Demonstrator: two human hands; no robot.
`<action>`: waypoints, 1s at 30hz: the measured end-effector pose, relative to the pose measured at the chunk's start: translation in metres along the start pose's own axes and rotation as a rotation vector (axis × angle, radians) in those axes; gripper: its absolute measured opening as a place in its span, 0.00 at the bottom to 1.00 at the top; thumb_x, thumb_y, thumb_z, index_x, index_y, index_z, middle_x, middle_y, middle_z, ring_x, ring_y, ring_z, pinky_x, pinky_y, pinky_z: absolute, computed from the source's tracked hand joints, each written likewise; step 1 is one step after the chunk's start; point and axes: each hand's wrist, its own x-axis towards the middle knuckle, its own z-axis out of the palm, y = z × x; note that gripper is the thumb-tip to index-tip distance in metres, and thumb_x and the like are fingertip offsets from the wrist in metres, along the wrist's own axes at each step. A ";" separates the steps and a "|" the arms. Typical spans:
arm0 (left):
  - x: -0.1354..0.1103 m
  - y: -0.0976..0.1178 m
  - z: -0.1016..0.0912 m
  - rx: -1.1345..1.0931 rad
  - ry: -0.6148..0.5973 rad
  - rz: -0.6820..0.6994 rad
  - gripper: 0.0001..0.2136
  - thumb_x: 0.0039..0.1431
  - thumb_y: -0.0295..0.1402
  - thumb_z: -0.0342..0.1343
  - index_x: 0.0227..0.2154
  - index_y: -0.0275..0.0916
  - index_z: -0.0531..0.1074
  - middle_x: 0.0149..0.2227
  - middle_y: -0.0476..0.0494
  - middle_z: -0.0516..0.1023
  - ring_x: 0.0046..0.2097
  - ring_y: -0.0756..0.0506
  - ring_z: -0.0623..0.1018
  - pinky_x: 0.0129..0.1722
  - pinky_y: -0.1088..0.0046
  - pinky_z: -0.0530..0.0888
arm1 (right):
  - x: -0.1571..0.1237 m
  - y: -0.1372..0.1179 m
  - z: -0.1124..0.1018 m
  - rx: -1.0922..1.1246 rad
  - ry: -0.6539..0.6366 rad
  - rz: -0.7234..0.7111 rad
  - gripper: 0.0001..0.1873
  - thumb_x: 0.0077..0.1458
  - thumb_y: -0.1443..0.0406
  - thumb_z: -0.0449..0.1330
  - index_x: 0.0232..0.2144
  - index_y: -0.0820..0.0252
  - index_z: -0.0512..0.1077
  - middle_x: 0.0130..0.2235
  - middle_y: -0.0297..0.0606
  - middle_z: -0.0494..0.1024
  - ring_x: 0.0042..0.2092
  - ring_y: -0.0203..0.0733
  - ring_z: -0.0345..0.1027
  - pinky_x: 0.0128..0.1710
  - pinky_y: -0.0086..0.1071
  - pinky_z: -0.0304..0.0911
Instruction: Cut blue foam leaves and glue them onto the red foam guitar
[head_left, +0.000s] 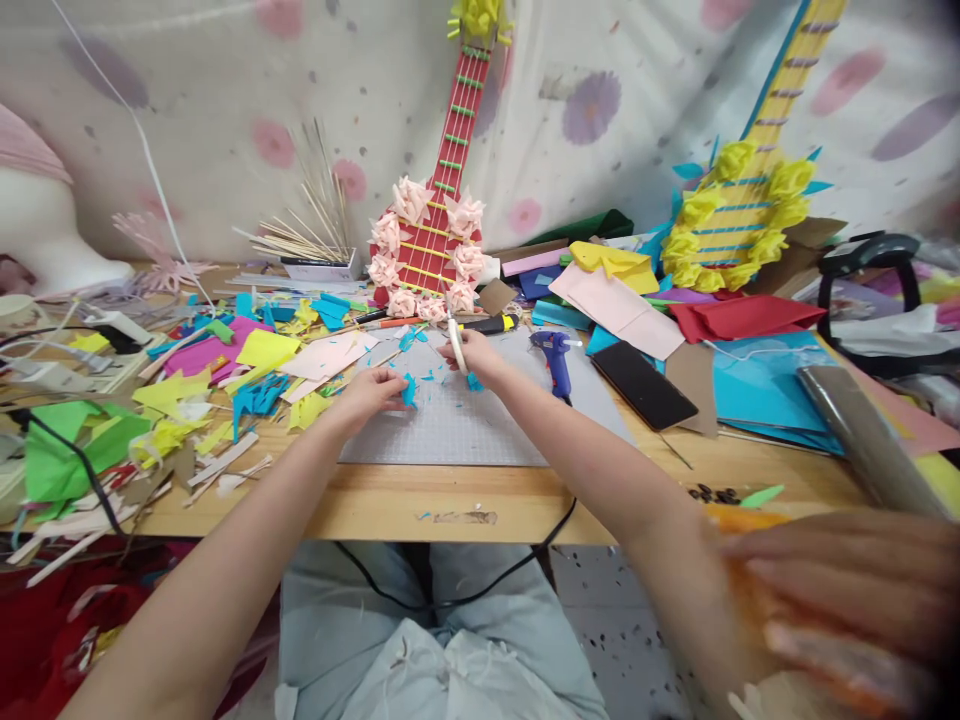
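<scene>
My left hand (pixel 371 392) is over the left part of the grey cutting mat (pixel 450 440). Its thumb and fingers pinch a small blue piece of craft paper or foam (pixel 409 390). Beside it, my right hand (pixel 477 356) is closed round the white handle of what look like scissors (pixel 456 345); the blades are hard to make out. Blue scraps (pixel 426 377) lie on the mat between and around both hands. Behind them a red model guitar (pixel 427 240) with pink paper flowers leans upright against the curtain.
Right of my hands are a blue glue gun (pixel 553 362) and a black phone (pixel 643 384). Colored scraps (pixel 262 350) and a box of sticks (pixel 322 262) crowd the left. A yellow guitar (pixel 739 220) stands back right. Another person's hand (pixel 855 570) holds an orange packet, front right.
</scene>
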 end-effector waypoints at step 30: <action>0.078 0.015 0.029 0.784 0.560 0.273 0.07 0.49 0.31 0.56 0.32 0.38 0.69 0.45 0.32 0.69 0.50 0.35 0.69 0.46 0.57 0.64 | -0.027 0.021 -0.053 0.465 -0.211 -0.146 0.15 0.36 0.63 0.61 0.28 0.58 0.60 0.18 0.22 0.53 0.19 0.26 0.46 0.18 0.24 0.40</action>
